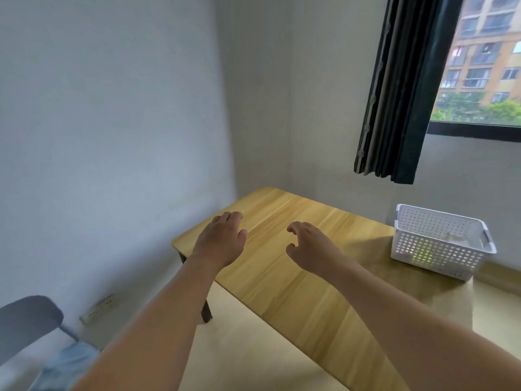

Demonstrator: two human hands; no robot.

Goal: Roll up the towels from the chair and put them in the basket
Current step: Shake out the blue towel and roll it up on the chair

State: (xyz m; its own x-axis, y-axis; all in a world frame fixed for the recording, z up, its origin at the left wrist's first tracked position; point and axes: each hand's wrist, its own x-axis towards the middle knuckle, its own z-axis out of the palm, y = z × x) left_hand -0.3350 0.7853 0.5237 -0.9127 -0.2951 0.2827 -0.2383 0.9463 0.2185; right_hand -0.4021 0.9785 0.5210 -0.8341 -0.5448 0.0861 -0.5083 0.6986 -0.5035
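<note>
A wooden table fills the middle of the scene, running from near right to the far corner of the room. At the near left stands a grey chair, and on its seat lies a pale blue heap, blurred but most likely the towels. A white perforated basket sits on the table's far right side, well apart from the chair. Both hands hover over the tabletop holding nothing: the left hand has loosely spread fingers, the right hand has relaxed, slightly curled ones. The towels should be soft, light and limp, so I judge a pinch at two corners or along one edge will lift each cleanly.
</note>
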